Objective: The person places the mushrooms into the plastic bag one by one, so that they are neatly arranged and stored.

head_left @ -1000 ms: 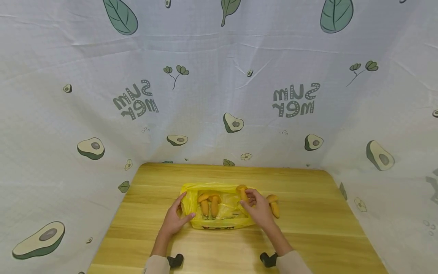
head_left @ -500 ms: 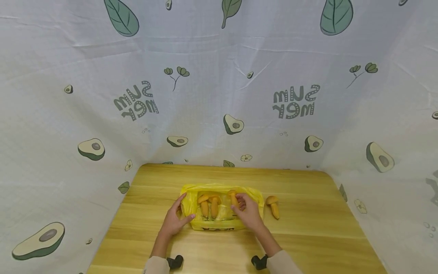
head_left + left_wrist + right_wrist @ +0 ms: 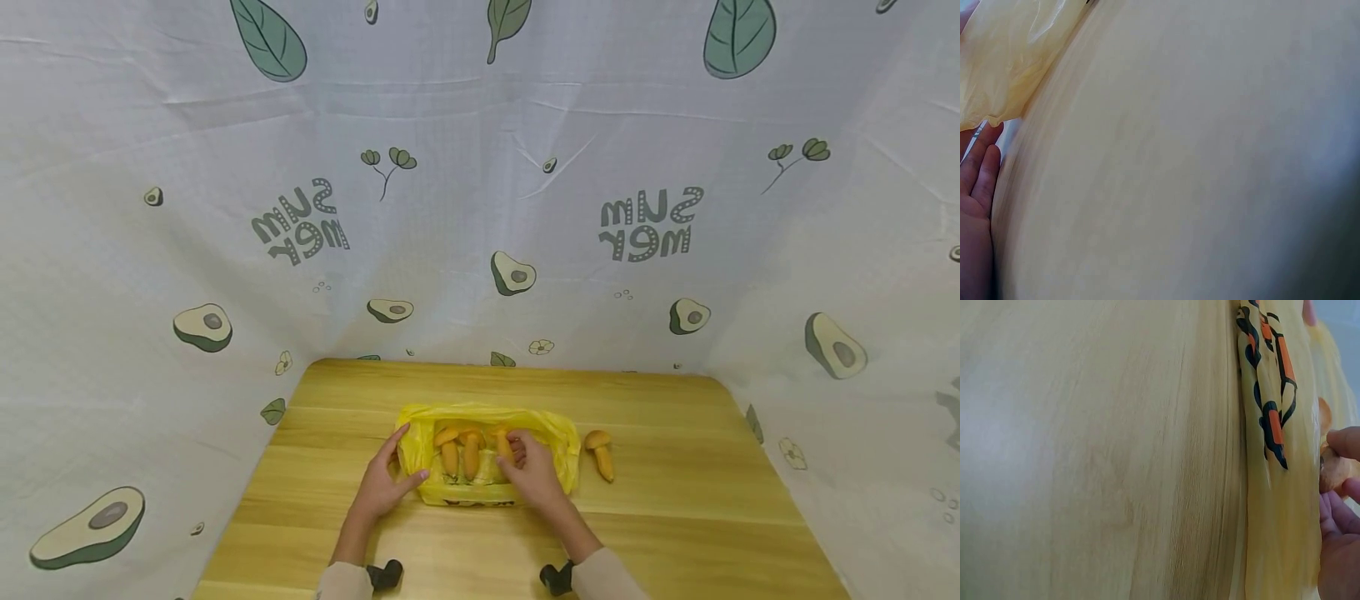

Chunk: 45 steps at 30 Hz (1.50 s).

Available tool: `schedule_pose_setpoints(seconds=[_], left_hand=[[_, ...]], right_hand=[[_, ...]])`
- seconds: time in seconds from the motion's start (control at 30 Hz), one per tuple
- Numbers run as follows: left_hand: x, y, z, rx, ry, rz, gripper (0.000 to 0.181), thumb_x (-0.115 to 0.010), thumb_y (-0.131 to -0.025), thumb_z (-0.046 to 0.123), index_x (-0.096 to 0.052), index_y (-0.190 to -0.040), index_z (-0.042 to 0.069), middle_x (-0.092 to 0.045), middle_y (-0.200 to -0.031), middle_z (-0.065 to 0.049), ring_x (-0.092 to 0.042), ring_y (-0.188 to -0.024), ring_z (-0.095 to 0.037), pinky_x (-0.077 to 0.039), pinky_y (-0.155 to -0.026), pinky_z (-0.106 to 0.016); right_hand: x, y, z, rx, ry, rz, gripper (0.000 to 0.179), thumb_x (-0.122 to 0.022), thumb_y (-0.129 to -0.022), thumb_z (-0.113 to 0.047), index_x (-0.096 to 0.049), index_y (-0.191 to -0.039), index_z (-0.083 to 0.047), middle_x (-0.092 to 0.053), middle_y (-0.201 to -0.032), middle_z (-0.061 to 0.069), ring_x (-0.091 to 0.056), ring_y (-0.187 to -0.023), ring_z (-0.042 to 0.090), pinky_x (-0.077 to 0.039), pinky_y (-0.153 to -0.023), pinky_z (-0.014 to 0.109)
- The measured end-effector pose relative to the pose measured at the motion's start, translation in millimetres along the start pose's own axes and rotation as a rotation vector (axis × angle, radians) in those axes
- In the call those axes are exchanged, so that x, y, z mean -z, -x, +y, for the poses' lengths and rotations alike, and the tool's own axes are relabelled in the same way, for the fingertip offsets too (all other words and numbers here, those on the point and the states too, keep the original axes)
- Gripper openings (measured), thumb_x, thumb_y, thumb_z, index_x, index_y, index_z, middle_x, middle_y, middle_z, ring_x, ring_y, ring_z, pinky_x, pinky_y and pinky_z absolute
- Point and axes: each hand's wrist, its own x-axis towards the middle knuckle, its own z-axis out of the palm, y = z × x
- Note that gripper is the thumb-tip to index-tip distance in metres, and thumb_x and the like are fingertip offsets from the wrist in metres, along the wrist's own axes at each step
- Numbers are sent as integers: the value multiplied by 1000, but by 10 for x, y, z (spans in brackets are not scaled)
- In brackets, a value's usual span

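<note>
A yellow plastic bag (image 3: 480,495) lies on the table with its mouth spread open. Inside, two orange-yellow mushrooms (image 3: 449,457) lie side by side at the left. My right hand (image 3: 537,477) reaches into the bag and pinches a third mushroom (image 3: 503,444) by its stem, to the right of that pair. In the right wrist view, the fingers hold the mushroom (image 3: 1334,470) behind the bag's printed wall. My left hand (image 3: 381,485) rests at the bag's left end, fingers fairly straight and thumb along the rim. The left wrist view shows its fingers against the bag (image 3: 1004,56).
One more mushroom (image 3: 601,456) lies on the wooden table (image 3: 675,500), just right of the bag. A pale printed cloth (image 3: 442,217) hangs behind the table and along both sides.
My right hand has moved left with the mushroom and lowered it into the bag, close to the other two. The left hand has stayed at the bag's left end.
</note>
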Motion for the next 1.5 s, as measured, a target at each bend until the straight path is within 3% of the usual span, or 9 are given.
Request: schedule_pose_setpoints(seconds=[0.43, 1.0, 1.13, 1.3, 1.4, 1.5], left_hand=[[9, 11, 22, 2, -1, -2, 91, -82, -87, 34, -32, -163, 24, -38, -163, -19, -46, -143, -41, -36, -117, -62], [-10, 4, 4, -7, 35, 21, 92, -84, -85, 26, -34, -162, 24, -40, -163, -16, -48, -143, -37, -35, -118, -63], [-14, 37, 145, 2, 36, 34, 91, -83, -85, 20, -34, -162, 16, -39, -162, -21, -46, -143, -43, -33, -117, -65], [48, 84, 347, -1, 18, 1, 91, -82, -87, 19, -32, -161, 4, -35, -163, -26, -44, -143, -48, -35, -116, -65], [36, 75, 295, -3, 16, 6, 90, -82, -88, 19, -32, -162, 6, -35, -163, -25, -44, -144, -47, -34, -117, -65], [-6, 40, 138, -5, 22, 23, 90, -83, -87, 21, -33, -162, 13, -35, -164, -22, -42, -145, -45, -33, -118, -65]], right_hand=[[-90, -35, 12, -62, 54, -16, 37, -77, -91, -10, -62, -124, -1, -67, -104, 9, -59, -85, 15, -52, -72, 23], [-102, -28, 30, -66, 127, -69, 40, -79, -91, -17, -63, -124, -1, -68, -109, 10, -62, -91, 17, -56, -78, 32], [-94, -15, 28, -68, 123, -65, 40, -80, -90, -18, -65, -122, -1, -69, -110, 10, -63, -91, 18, -56, -76, 31], [-68, 6, 21, -62, 110, -50, 39, -81, -90, -18, -66, -122, -2, -70, -110, 9, -63, -88, 17, -55, -73, 29], [-43, 19, 19, -51, 99, -44, 39, -81, -90, -19, -66, -122, -3, -70, -111, 9, -64, -89, 17, -56, -73, 30], [-13, 30, 10, -49, 85, -34, 39, -81, -90, -19, -66, -123, -2, -70, -112, 11, -65, -91, 19, -57, -75, 31]])
